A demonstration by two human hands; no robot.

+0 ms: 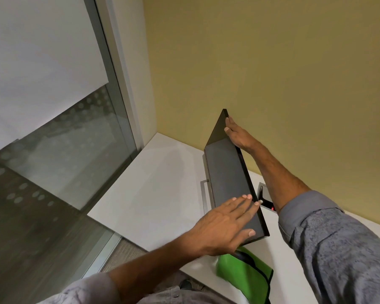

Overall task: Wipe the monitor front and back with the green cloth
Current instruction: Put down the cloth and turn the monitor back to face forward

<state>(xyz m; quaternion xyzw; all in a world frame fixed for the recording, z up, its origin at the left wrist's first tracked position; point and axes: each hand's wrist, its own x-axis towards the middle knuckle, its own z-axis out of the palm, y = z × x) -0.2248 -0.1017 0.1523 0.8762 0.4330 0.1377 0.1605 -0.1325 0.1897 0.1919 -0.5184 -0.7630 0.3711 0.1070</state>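
Right sleeve, grey and patterned, nearest; forearm bare beyond it. Green cloth crumpled at near edge of white desk, partly hanging over, just below near corner of monitor; held by neither hand.

Left hand flat on dark screen face at near end, fingers straight and close together, thumb by lower edge. Right hand behind far top edge, fingers straight and pressed together against back.

Likely steadying or swivelling panel; wiping not yet begun. Keep one hand bracing top edge, take up cloth with other, spare the glass palm prints, wipe in long passes, then swing round for back. Mind stand base on smooth desk: could slide.

Open cable box with red light just behind monitor. Yellow wall far and right. Glass partition with dotted frosting to left.
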